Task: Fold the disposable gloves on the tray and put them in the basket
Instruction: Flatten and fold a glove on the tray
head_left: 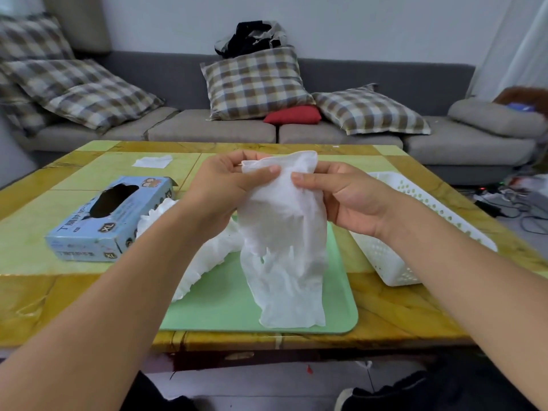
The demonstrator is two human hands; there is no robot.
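A white disposable glove (284, 238) hangs in the air above the green tray (341, 307), its lower end touching the tray. My left hand (225, 188) pinches its upper left edge between thumb and fingers. My right hand (341, 194) pinches the upper right edge. More crumpled white gloves (207, 256) lie on the tray's left side, partly hidden behind my left forearm. The white perforated basket (394, 262) stands to the right of the tray, under my right forearm.
A blue glove box (109, 221) marked XL lies on the table to the left of the tray. A white sheet (152, 161) lies at the table's far left. Beyond the yellow-green table (44, 247) stands a grey sofa with checked cushions.
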